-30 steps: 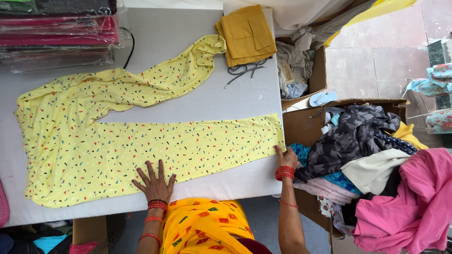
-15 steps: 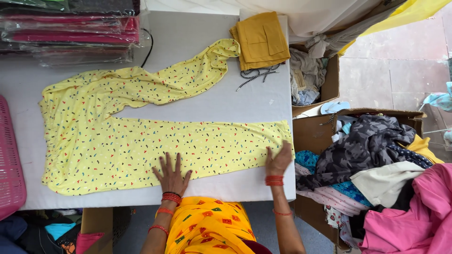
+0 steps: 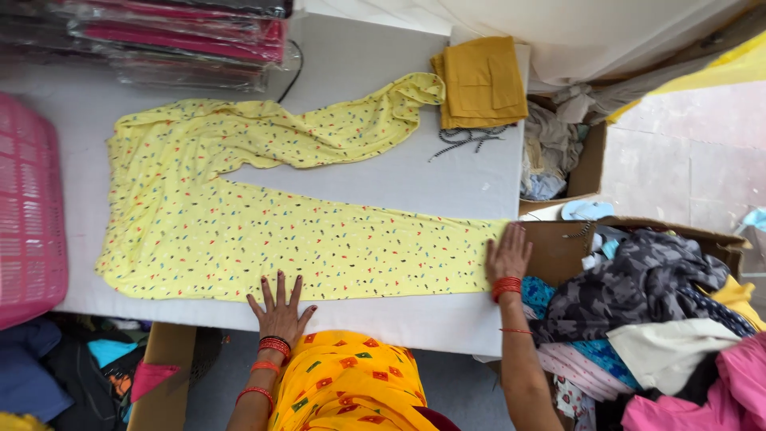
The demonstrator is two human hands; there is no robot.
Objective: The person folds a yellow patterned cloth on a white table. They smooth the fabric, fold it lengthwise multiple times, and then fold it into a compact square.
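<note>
A pair of yellow printed trousers [image 3: 239,231] lies spread on the white table [image 3: 383,175], one leg straight along the near edge, the other bent toward the far right. My left hand [image 3: 279,307] rests flat, fingers apart, on the near edge of the straight leg. My right hand [image 3: 508,254] lies flat on that leg's hem at the table's right edge. Neither hand grips anything.
A folded mustard cloth [image 3: 479,80] lies at the far right of the table. Wrapped pink garment packs [image 3: 175,40] are stacked at the far left. A pink basket [image 3: 28,207] stands left. Cardboard boxes of mixed clothes [image 3: 654,311] stand right.
The view has shifted left, bringing the pink basket in. My right hand has moved from beside the hem onto it. My left hand has stayed flat on the near edge.
</note>
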